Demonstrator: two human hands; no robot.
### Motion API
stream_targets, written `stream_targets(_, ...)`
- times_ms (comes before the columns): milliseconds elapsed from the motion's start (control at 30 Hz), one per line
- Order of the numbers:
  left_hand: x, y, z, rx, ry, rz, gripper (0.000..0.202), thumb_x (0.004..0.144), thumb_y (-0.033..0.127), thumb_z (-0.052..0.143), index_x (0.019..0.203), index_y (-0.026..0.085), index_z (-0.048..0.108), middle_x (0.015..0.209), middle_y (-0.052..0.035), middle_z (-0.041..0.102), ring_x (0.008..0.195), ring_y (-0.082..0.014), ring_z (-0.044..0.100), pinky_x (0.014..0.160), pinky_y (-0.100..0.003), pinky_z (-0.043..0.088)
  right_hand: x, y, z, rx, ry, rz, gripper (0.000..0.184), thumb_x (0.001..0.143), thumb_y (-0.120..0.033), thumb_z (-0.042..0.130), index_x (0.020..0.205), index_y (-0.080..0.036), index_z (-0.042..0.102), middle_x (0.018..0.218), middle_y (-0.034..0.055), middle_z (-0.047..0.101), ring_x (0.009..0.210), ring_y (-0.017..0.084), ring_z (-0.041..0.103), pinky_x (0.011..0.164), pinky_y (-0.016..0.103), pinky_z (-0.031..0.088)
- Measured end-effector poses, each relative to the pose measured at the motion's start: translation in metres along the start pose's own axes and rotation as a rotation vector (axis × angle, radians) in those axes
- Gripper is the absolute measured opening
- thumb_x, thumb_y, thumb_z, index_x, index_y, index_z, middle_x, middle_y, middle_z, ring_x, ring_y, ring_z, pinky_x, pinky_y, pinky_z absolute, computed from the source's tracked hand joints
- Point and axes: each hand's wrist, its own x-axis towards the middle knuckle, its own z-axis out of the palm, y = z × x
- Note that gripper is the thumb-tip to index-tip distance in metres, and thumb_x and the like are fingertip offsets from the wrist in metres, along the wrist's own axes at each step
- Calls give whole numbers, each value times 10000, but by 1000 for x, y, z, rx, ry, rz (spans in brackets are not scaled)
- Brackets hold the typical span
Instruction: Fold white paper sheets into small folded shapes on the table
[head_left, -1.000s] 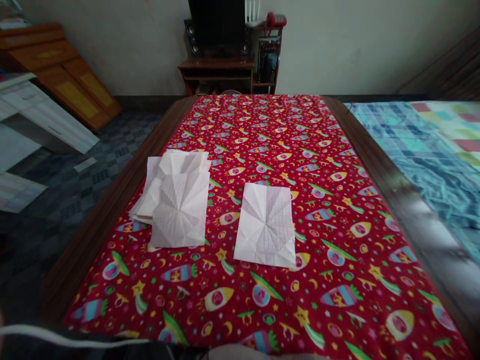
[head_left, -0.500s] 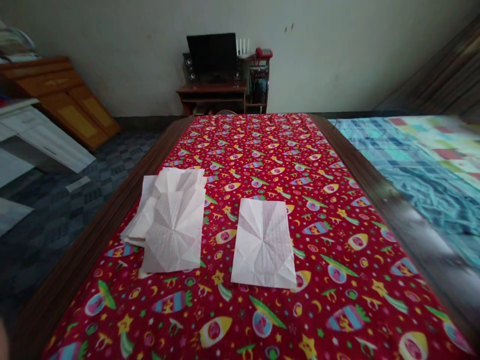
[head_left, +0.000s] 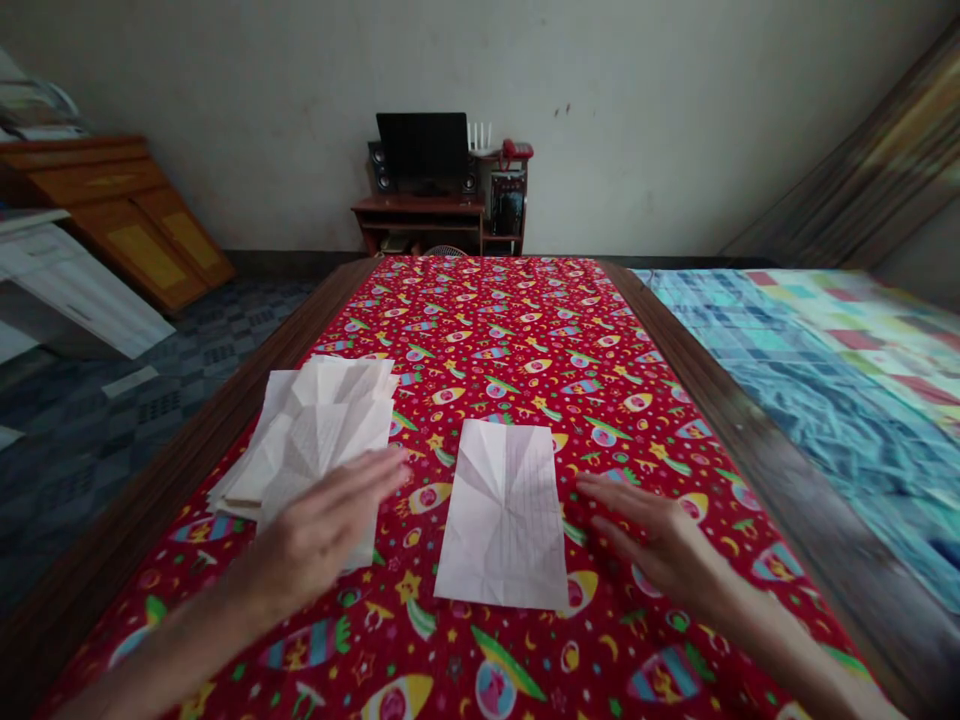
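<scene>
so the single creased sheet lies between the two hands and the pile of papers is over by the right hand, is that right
Not quite: the head view shows the pile of papers by the left hand, not the right hand. The single creased sheet does lie between the two hands.

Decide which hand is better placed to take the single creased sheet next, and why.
Probably the right hand: it points at the single sheet across a narrower gap. The left hand looks farther off, partly hiding the paper pile.
</scene>
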Motion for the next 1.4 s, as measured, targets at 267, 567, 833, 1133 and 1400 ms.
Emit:
stream_targets(267,20,19,64,-7,-370,237,595,829,-2,352,1387,197,411,1467,-50,400,1386,-216,295,1133,-456,312,-2,-17,30,-232,-138,-207,274,894,-176,478,1122,-190,630,1266,157,575,1060,284,562,815,464,529)
stream_targets(567,35,21,67,-25,-127,275,349,957,125,317,1176,139,589,1126,-95,671,1080,-193,605,919,-379,522,14,-3,42,-48,-20,-264,243,936,-161,431,1062,-160,638,1042,110,690,864,186,613,725,327,534)
stream_targets(833,30,8,77,-202,-78,148,303,933,144,429,1188,154,593,1138,-84,665,1094,-181,587,923,-324,519,5,4,47,48,-54,-196,222,909,-136,458,990,-177,661,1077,104,695,846,185,642,710,335,532)
stream_targets(1133,34,2,87,-390,4,-130,171,912,202,520,937,197,689,904,-45,713,842,-157,644,757,-279,537,20,-5,38,268,-102,37,246,928,-274,468,903,-193,699,962,85,699,862,172,650,767,292,508)
stream_targets(1400,41,4,90,-315,-48,-310,306,927,262,492,672,155,625,776,-37,622,701,-130,601,672,-226,486,31,-6,54,92,-86,420,365,883,-351,502,571,-166,548,512,-24,521,468,86,435,480,218,258)
